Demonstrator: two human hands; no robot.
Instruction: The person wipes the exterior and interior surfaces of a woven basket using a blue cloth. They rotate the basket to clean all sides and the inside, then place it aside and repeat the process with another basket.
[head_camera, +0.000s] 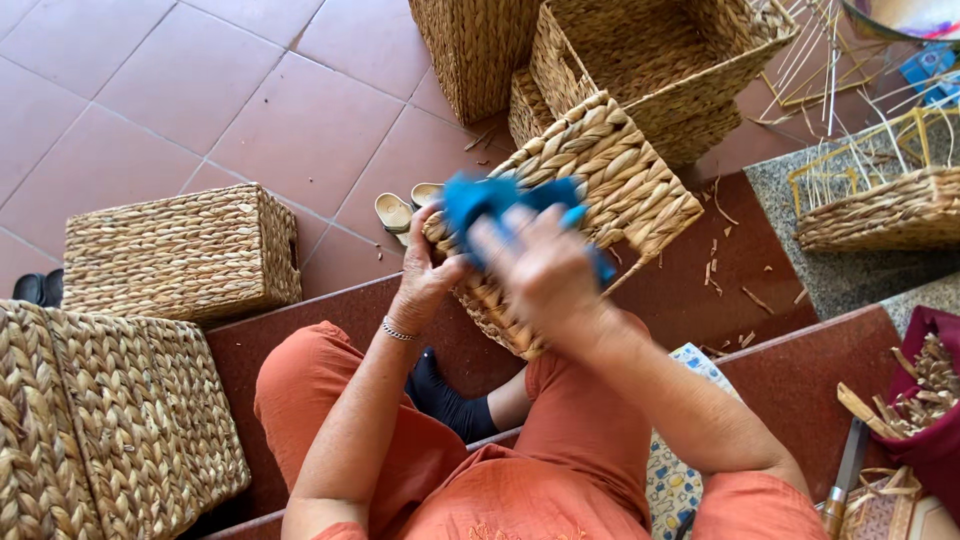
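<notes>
A woven straw basket (620, 175) rests tilted on my lap, its corner pointing toward me. My left hand (425, 270) grips the basket's left edge, a thin bracelet on the wrist. My right hand (540, 270) is closed around a blue tool or cloth (490, 200) and presses it against the basket's near side; motion blur hides what exactly the blue thing is. I sit on a dark red step in orange clothes, with a foot in a dark sock (445, 400) tucked under.
Finished woven baskets stand at the left (180, 250) and lower left (110, 420), and more at the top (650, 60). A half-woven basket on a wire frame (880, 200) sits at the right. Straw scraps (910, 395), sandals (395, 212) and a tool handle (840, 490) lie around.
</notes>
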